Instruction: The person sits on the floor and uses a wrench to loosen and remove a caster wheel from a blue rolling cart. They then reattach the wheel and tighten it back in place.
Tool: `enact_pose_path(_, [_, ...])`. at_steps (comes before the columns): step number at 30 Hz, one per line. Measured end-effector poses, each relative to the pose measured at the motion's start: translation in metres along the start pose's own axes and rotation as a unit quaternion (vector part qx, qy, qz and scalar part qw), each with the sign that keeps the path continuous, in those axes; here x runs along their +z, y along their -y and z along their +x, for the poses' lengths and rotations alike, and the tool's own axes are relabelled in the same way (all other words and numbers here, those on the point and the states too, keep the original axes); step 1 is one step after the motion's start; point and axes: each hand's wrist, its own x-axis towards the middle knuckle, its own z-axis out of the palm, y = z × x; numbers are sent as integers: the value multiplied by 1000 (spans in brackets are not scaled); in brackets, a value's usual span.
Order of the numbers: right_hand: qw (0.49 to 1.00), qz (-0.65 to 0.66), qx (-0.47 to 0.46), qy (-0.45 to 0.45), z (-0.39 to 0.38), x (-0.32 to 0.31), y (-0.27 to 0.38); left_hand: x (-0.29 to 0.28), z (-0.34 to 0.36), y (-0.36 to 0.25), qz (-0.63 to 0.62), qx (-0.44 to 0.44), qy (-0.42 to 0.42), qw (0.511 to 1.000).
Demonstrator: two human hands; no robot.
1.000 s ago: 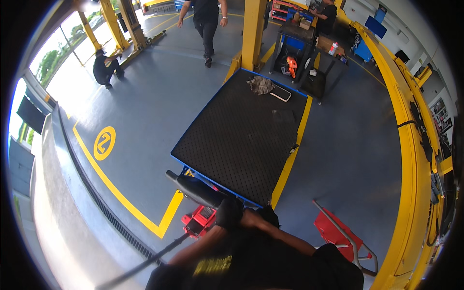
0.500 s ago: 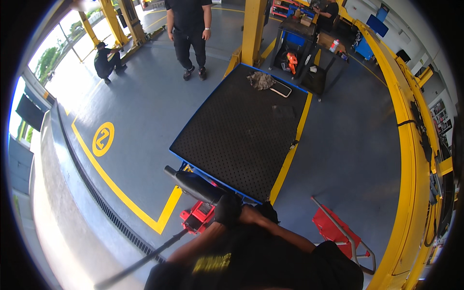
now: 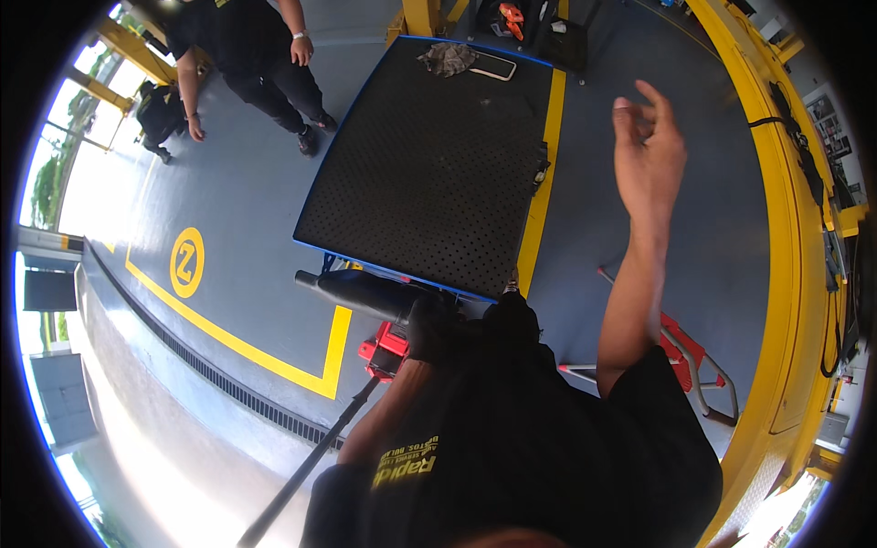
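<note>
A broad gap of floor is left between the black-topped platform (image 3: 420, 173) and the yellow beam (image 3: 784, 247), and the raised right hand (image 3: 650, 155) is held within it. Nearer the body, that gap is narrowed by a red folding frame (image 3: 678, 342). Low passage across the platform's far end is hindered by a crumpled rag (image 3: 448, 60). The near edge is obstructed by a black cylinder (image 3: 361, 290), the far left side by a standing person (image 3: 242, 46).

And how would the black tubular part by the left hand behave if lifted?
The black tubular part is probably stiff, jutting out without visible sag. Its rounded body might roll if laid flat. The sheen on it suggests it could be slippery.
</note>
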Motion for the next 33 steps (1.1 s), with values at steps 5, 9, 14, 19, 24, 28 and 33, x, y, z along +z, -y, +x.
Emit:
enact_pose_path(5, [984,115,111,-80,-29,15,-13,2,-19,-57,233,-62,-55,969])
enact_pose_path(9, [957,75,117,253,-97,86,-39,-12,-11,-3,545,80,-5,834])
enact_pose_path(14, [932,33,54,358,-159,131,-27,-11,-18,9,66,-140,-84,984])
enact_pose_path(19, [880,-82,18,468,-175,145,-20,-1,-22,-33,290,-79,-89,950])
enact_pose_path(24, [831,-140,-26,538,-205,168,-46,-8,-19,-4,339,4,-52,939])
enact_pose_path(28, [825,-112,-1,555,-228,190,-69,-1,-9,-15,252,-148,-86,952])
enact_pose_path(33, [820,-29,68,568,-231,206,-89,-5,-14,-13,113,-199,-68,971])
